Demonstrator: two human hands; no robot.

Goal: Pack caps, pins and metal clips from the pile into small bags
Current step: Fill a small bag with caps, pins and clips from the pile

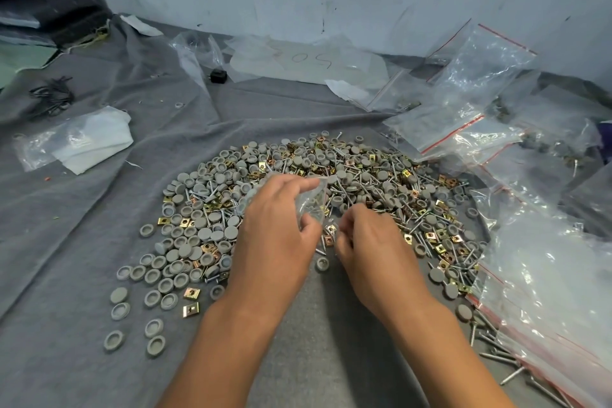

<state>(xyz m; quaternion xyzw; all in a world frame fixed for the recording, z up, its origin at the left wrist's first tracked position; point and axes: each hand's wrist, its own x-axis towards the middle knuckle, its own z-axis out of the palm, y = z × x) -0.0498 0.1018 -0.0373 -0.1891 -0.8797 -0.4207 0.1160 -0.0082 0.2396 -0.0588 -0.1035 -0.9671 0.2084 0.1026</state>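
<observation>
A wide pile (364, 182) of grey round caps, steel pins and brass-coloured metal clips lies on a grey cloth (82, 242). My left hand (275, 242) holds a small clear bag (311, 205) above the pile's near edge, fingers and thumb curled round it, with a few parts visible inside. My right hand (371, 245) is just to the right of the bag, fingertips curled together beside metal clips (329, 235); what they pinch is hidden. Loose caps (155, 278) spread out to the left.
A heap of empty red-striped zip bags (470, 103) lies at the right, running down to the lower right corner over scattered pins (496, 354). A folded white bag (89, 139) sits at left. More plastic sheets (308, 60) lie by the back wall.
</observation>
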